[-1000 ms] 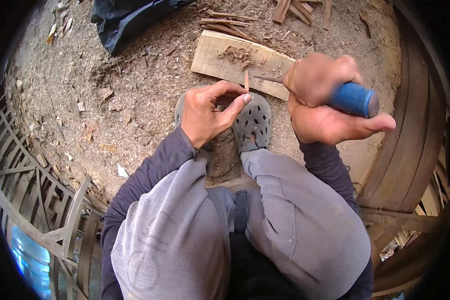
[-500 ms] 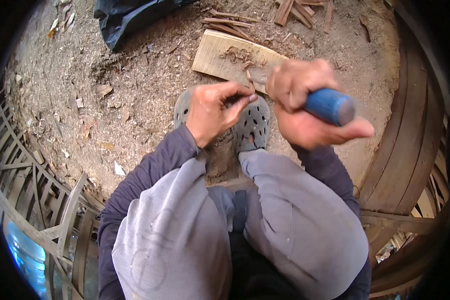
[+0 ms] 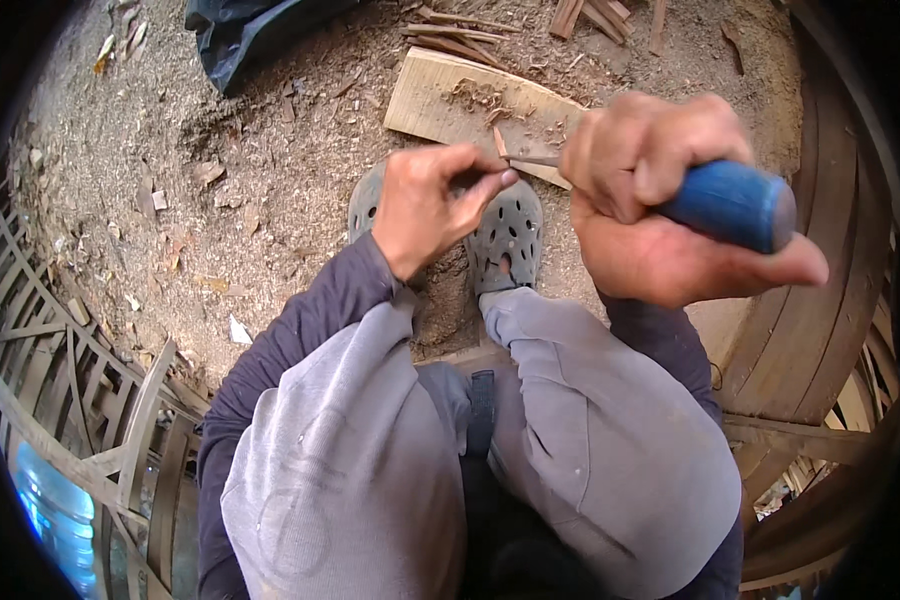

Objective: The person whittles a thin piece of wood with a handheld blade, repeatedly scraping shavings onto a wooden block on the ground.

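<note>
Slim reddish-brown wooden stick (image 3: 499, 141) pinched near-end by left hand (image 3: 432, 208) — tip jutting past fingertips, seen over near edge of pale flat wooden board (image 3: 431, 98) | blue-handled metal blade (image 3: 722, 204) clasped by right hand (image 3: 650, 205), point beside stick

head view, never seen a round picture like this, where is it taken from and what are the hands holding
No machine here: a head-worn fisheye camera looks down at the wearer's bare hands, so straight edges bend near the rim. The left hand pinches a thin wood sliver; the right hand grips a blue-handled tool, its thin blade reaching toward the sliver. On the debris-strewn ground, ahead of the gray clogs, lies a wooden board with curled shavings on it.
</note>
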Tool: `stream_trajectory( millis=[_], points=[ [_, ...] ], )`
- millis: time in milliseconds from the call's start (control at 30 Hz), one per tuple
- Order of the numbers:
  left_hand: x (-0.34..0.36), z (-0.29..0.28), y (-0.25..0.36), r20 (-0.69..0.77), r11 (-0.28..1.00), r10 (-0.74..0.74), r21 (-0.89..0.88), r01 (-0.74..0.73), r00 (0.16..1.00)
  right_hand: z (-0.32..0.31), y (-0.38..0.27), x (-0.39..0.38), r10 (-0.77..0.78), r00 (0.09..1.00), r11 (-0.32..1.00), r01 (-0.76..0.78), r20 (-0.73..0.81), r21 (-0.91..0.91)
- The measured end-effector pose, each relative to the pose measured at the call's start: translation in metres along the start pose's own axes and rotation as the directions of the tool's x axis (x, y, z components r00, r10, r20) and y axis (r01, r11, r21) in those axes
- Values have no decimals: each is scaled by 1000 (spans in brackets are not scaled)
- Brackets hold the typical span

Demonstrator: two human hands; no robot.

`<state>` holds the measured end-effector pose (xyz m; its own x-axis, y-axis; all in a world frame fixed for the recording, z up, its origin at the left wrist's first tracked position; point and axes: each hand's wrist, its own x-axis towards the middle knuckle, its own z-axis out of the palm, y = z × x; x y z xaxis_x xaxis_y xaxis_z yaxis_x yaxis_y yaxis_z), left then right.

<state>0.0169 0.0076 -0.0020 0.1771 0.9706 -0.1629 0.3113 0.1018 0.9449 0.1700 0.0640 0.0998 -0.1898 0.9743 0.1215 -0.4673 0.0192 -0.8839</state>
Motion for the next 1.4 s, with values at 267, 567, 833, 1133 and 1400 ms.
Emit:
stream_trajectory(
  millis=[267,567,833,1133,1400],
  points=[
    [-3,8,0,-8,999,45,-15,-45,999,-2,-1,-6,3,1000,998,-4,-19,-57],
    [1,5,-3,-94,998,42,-31,-45,995,1,22,-17,-95,985,995,91,-145,-37],
    [-3,6,1,-48,994,95,-45,-97,994,-1,32,-28,-100,986,980,73,-137,-184],
    [7,0,-6,11,1000,-4,-13,5,1000,-16,42,7,-99,982,985,74,-159,-155],
    [5,3,-7,-48,998,-40,-49,38,998,-9,22,6,-75,982,996,68,-172,-51]
  ],
)
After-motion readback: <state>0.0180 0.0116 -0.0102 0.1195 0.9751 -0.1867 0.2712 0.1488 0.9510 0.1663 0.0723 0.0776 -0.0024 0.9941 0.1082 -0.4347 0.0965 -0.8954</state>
